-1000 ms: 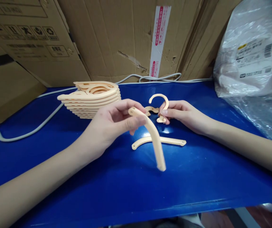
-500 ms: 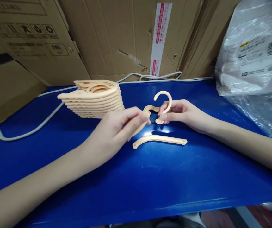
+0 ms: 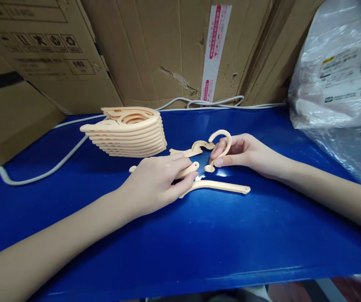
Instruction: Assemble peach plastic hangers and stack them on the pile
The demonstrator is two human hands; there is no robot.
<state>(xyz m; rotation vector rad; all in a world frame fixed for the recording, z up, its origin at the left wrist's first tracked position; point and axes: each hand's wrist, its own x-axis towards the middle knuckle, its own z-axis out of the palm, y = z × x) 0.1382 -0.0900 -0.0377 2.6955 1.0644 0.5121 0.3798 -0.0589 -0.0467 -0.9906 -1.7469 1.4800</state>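
My left hand (image 3: 163, 178) is closed on a cream plastic hanger arm (image 3: 188, 171); its holed end pokes out between thumb and fingers, and the palm hides its middle. Between the thumb and fingers of my right hand (image 3: 239, 153) is a cream hanger hook (image 3: 227, 144), curve upward, its round base just above the blue surface. A second hanger arm (image 3: 221, 186) lies in front, its left end partly behind my left thumb. Farther back, a wavy cream hanger piece (image 3: 196, 148) lies between the hands, its right end near my right fingers.
A stack of folded cream hangers (image 3: 130, 134) stands at the back left of the blue table (image 3: 199, 243). Cardboard boxes (image 3: 149, 50) wall the back and left. A white cable (image 3: 64, 161) runs along the rear, and a plastic-wrapped package (image 3: 334, 79) sits at the right.
My left hand has lowered the hanger arm and turned it, so its holed end now shows and the wavy piece is uncovered. My right hand has tipped and lowered the hook slightly.
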